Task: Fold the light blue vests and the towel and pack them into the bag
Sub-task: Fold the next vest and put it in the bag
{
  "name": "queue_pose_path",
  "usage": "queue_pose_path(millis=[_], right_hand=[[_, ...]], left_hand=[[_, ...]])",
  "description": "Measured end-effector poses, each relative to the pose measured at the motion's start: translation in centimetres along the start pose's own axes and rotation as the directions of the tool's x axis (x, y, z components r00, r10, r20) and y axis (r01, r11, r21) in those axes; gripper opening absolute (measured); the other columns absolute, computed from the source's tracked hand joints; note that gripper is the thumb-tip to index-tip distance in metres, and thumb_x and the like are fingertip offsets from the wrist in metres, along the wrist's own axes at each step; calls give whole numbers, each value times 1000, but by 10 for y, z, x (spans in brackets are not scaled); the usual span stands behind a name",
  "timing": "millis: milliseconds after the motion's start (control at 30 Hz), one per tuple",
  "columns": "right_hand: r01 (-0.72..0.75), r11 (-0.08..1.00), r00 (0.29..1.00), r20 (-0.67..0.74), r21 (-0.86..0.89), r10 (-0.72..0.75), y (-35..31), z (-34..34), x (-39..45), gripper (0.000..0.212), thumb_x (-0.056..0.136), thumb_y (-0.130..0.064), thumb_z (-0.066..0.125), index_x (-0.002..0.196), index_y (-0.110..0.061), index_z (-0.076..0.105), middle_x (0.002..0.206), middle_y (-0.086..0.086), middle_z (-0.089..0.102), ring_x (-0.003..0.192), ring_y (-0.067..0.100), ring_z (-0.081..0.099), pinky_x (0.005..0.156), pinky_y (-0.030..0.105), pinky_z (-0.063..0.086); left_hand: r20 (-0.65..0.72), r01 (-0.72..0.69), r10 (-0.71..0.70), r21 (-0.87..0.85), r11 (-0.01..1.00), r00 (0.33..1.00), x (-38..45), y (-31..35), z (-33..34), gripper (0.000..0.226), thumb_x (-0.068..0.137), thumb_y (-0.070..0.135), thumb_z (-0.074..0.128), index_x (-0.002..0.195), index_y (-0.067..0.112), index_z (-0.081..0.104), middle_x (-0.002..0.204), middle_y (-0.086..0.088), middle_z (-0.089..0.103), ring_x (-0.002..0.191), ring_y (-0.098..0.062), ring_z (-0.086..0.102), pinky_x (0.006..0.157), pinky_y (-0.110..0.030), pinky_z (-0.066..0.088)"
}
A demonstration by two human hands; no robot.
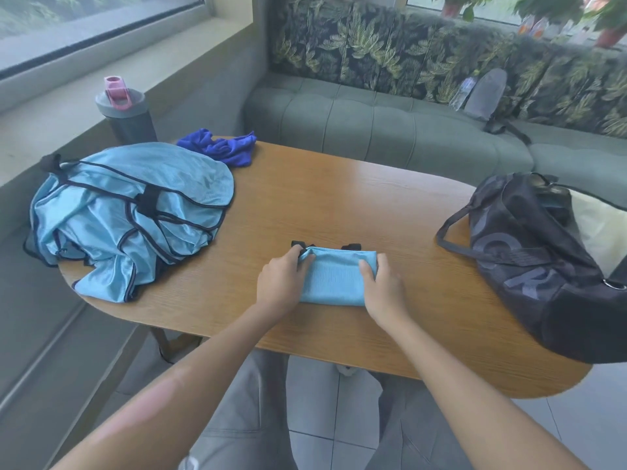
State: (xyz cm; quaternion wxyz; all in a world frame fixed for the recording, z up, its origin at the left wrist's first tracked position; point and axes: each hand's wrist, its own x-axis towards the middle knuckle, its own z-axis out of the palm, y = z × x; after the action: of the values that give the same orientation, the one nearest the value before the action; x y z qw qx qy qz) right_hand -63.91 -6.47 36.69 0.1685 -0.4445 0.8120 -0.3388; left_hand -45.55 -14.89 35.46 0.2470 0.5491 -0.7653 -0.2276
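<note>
My left hand point(280, 283) and right hand point(381, 286) pinch the ends of the folded vest point(334, 278) near the table's point(339, 205) front edge. Bare wood reaches right to the bag point(536, 262), seemingly unzipped. The heaped vests point(125, 215) overhang the left edge, blue towel point(220, 147) behind.

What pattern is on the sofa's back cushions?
A leaf print, green and yellowish fronds on dark cloth, on the back cushions; the head view shows it.

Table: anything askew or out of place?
Nothing damaged or spilled. The pile of light blue vests is crumpled and hangs over the table's left edge. Both hands, left hand and right hand, grip the folded vest. The dark bag overhangs the right edge.
</note>
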Motion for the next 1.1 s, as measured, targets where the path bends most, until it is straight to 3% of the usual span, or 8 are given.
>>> queue_pose_path(millis=[133, 233, 400, 567, 667, 767, 967, 1100], right_hand=[[-58, 992, 997, 38, -109, 62, -6, 6, 17, 14, 105, -33, 44, 107, -19, 43, 85, 5, 58, 78, 30, 50, 64, 39, 33], [-57, 984, 996, 52, -169, 66, -5, 9, 21, 22, 104, -31, 41, 125, -25, 40, 86, 8, 62, 80, 33, 56, 66, 40, 40], [72, 907, 997, 67, -415, -49, -1, 8, 13, 37, 107, -34, 32, 143, -27, 35, 102, 6, 66, 91, 31, 61, 67, 38, 42], [-39, 919, 998, 27, -391, 54, 0, 4, 15, 62, 102, -47, 47, 150, -8, 34, 142, 12, 50, 130, 30, 46, 104, 42, 41], [-253, 935, 947, 133, -250, 292, 2, 2, 35, 57, 92, -51, 64, 126, -6, 56, 123, 10, 65, 113, 31, 61, 93, 40, 51], [-362, 931, 883, 299, -55, 361, 1, -1, 48, 37, 84, -43, 75, 102, -11, 69, 100, 6, 74, 89, 25, 71, 86, 44, 58], [-207, 964, 834, 546, 169, 83, -11, -34, 42, 23, 90, -23, 77, 109, -13, 68, 108, 5, 73, 95, 17, 70, 83, 31, 55], [-22, 984, 781, 618, 178, -94, -16, -60, 36, 15, 90, -30, 76, 101, -27, 67, 106, 5, 70, 94, 22, 65, 89, 40, 50]], left_hand=[[-1, 18, -18, 91, 996, 1000, 7, 6, 6, 27, 104, 46, 49, 109, 20, 55, 73, 0, 63, 65, -27, 58, 57, -35, 42], [-97, -176, 207, 259, 950, 974, 7, 4, 8, 27, 93, 23, 70, 112, 14, 54, 96, -4, 60, 75, -25, 56, 63, -37, 45], [141, -740, 770, 427, 519, 622, 11, -6, 10, 52, 84, 1, 57, 136, 5, 54, 140, -15, 54, 136, -37, 47, 110, -46, 41], [415, -717, 589, 321, 619, 694, 19, -18, 18, 60, 109, 27, 34, 162, 8, 16, 167, -11, 25, 154, -25, 25, 126, -39, 22], [473, -689, 522, 315, 652, 710, 19, -15, 18, 63, 107, 39, 9, 164, 12, 2, 171, -5, 12, 157, -19, 11, 127, -36, 12], [511, -657, 466, 296, 693, 722, 22, -10, 14, 62, 110, 38, 21, 164, 15, 2, 170, -1, 15, 157, -17, 12, 126, -35, 13], [588, -515, 332, 173, 840, 738, 34, 13, -17, 51, 98, 45, 55, 141, 19, 48, 131, 0, 60, 121, -24, 54, 101, -38, 42], [773, -317, 170, 42, 947, 611, 48, 31, -46, 66, 75, 64, 68, 127, 25, 54, 114, 6, 68, 106, -16, 65, 97, -40, 50]])
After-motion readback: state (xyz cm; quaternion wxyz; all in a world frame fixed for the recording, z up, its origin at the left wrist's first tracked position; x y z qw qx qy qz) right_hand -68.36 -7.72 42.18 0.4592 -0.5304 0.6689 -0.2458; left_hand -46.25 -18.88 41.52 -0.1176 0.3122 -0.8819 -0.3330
